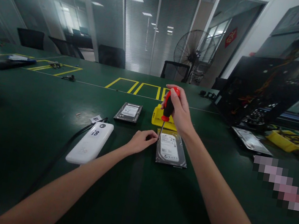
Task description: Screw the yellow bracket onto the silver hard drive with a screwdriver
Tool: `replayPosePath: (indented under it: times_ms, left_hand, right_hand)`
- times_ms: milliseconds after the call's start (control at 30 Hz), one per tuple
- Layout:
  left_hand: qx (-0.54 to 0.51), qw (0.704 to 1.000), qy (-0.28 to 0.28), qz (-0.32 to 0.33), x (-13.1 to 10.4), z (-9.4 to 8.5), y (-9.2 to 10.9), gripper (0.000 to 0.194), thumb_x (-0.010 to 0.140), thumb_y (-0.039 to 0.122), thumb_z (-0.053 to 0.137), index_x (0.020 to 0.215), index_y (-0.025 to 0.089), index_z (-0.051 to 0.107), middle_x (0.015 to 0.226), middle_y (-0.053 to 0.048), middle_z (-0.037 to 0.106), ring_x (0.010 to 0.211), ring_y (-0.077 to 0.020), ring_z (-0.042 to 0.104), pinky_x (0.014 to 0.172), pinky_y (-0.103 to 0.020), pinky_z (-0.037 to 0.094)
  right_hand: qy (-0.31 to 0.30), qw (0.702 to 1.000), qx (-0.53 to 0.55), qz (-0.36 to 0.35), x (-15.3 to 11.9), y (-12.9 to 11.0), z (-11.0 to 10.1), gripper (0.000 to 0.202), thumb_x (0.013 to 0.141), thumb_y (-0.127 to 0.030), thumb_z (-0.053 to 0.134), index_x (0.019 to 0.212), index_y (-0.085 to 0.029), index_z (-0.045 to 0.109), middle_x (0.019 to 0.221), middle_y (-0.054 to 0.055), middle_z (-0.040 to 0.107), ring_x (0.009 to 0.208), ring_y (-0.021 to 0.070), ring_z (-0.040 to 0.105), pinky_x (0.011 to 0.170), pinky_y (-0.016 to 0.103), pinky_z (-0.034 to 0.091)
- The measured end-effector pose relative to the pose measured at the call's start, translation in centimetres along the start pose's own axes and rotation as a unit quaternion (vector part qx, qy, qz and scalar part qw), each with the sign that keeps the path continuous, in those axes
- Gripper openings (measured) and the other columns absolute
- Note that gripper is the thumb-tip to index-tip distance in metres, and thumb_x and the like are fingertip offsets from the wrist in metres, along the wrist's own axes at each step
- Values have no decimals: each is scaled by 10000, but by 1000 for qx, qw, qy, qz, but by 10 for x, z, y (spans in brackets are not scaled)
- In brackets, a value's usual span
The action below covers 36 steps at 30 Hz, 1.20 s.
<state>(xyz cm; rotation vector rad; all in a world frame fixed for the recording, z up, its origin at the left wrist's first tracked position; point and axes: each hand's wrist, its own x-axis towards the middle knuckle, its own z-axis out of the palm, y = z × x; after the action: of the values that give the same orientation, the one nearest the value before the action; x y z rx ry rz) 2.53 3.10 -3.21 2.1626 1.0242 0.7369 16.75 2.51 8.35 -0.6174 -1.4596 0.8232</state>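
Right hand (181, 112) grips the red-and-black-handled metal screwdriver (169, 107) near-upright, tip at the flat silver hard drive's (181, 154) left edge, where the left hand (141, 141) pinches, on what I can't tell.

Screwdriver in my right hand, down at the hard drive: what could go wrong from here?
The screwdriver in your right hand reaches down to the left edge of the hard drive, right beside your left hand's fingertips; a slip could jab them.

A slip the other way might scratch the drive's label or casing.

Only the left fingertips seem to be at that edge, so the drive might turn under twisting.
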Motion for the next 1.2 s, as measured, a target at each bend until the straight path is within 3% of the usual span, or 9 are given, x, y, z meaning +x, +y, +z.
replayPosePath:
  times_ms: [167, 367, 567, 833, 1200]
  left_hand:
    - [3, 1000, 0, -4, 1, 0, 1, 200, 862, 289, 508, 939, 172, 650, 887, -22, 685, 802, -163, 607, 732, -260, 433]
    - [-7, 1000, 2, -2, 1, 0, 0, 199, 861, 297, 508, 931, 178, 652, 895, -19, 686, 828, -167, 610, 760, -265, 441]
    - [2, 1000, 1, -1, 1, 1, -3, 221, 866, 322, 496, 934, 182, 654, 885, -14, 684, 817, -163, 609, 743, -259, 443]
    - [2, 1000, 2, -13, 1, 1, 0, 222, 860, 312, 500, 935, 183, 664, 916, -16, 697, 834, -174, 618, 768, -266, 448]
    - [-14, 1000, 0, -9, 0, 0, 1, 211, 873, 296, 492, 942, 178, 652, 933, -19, 692, 858, -168, 618, 786, -264, 442]
  right_hand:
    - [31, 999, -21, -17, 0, 0, 1, 326, 785, -471, 609, 980, -268, 444, 833, -21, 521, 650, 92, 558, 601, 253, 513]
    - [24, 998, -45, -29, -1, -1, 2, 328, 798, -462, 600, 975, -273, 399, 683, -49, 473, 529, 89, 495, 526, 255, 444]
    - [-19, 1000, -10, -6, -1, -4, 3, 286, 875, -490, 464, 1055, -268, 471, 809, -14, 481, 631, 87, 508, 626, 272, 483]
    - [18, 999, -39, -11, -2, -6, 1, 265, 819, -422, 580, 989, -255, 463, 851, -14, 507, 660, 88, 547, 690, 280, 519]
    - [14, 999, -37, -30, -1, 0, 1, 370, 758, -401, 661, 967, -271, 386, 774, -37, 506, 591, 94, 530, 609, 290, 517]
